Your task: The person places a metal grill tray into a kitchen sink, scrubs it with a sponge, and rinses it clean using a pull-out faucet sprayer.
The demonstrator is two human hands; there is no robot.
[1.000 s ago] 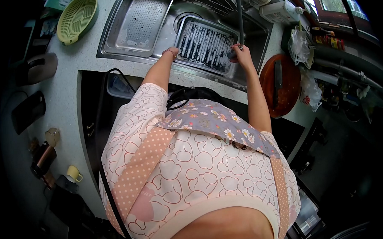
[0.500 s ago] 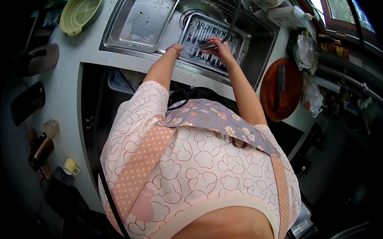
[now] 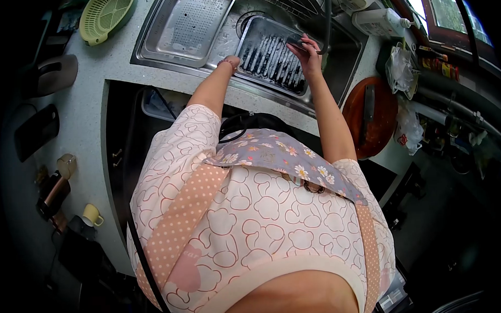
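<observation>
A shiny stainless-steel sink (image 3: pixel 344 62) holds a silvery perforated metal pan (image 3: pixel 193 18) beside a rectangular metal tray (image 3: pixel 269 57) with pale parallel ridges; a white plastic bottle (image 3: pixel 375 22) nearby bears markings too small to read; the left hand (image 3: pixel 230 63) meets the tray's left edge, its grip impossible to tell; the right hand's (image 3: pixel 309 54) fingers clasp a dark spray head (image 3: pixel 296 42) above the tray

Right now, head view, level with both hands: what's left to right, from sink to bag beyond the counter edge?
Perforated tray → left hand → rectangular tray → right hand → plastic bag.
</observation>
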